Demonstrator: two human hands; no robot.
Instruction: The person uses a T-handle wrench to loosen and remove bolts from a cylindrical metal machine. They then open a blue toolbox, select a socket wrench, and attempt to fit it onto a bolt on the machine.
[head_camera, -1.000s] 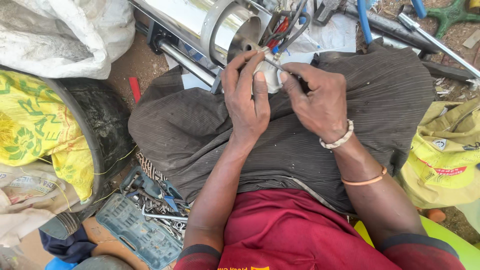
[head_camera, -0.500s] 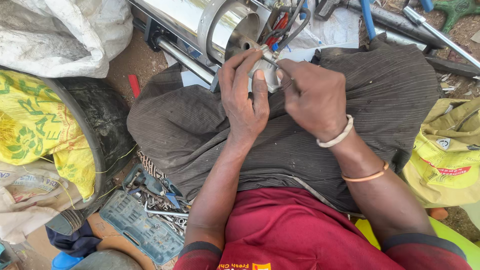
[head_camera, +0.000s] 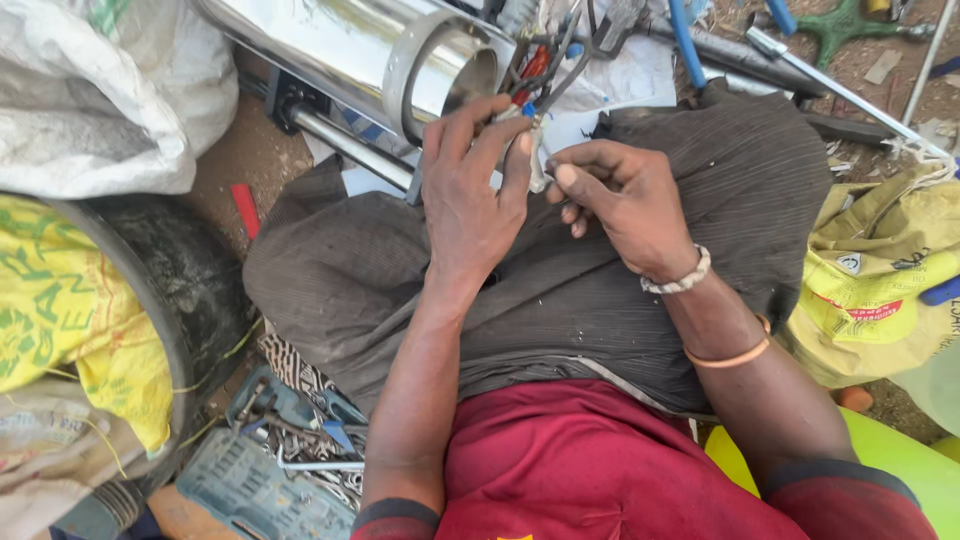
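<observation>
The left hand (head_camera: 475, 205) is curled around a small silvery metal part (head_camera: 537, 160), fingers wrapped over it so only a sliver shows between thumb and forefinger. The right hand (head_camera: 625, 205) sits just beside it at 3 o'clock, fingers pinched shut against the same part; what its fingertips grip is too hidden to tell. Both hands rest above the lap, which is covered by dark grey striped trousers (head_camera: 400, 290).

At 12 o'clock from the hands, touching distance away, lies a large shiny steel cylinder with a grey collar (head_camera: 400, 50), and a bundle of red and blue wires (head_camera: 535, 65) hangs at its open end. At 9 o'clock stands a black rubber tyre (head_camera: 175, 280) stuffed with a yellow plastic sack (head_camera: 60, 310). At 7 o'clock a blue plastic tool case (head_camera: 255, 490) lies open. Room is tight all round the hands.
</observation>
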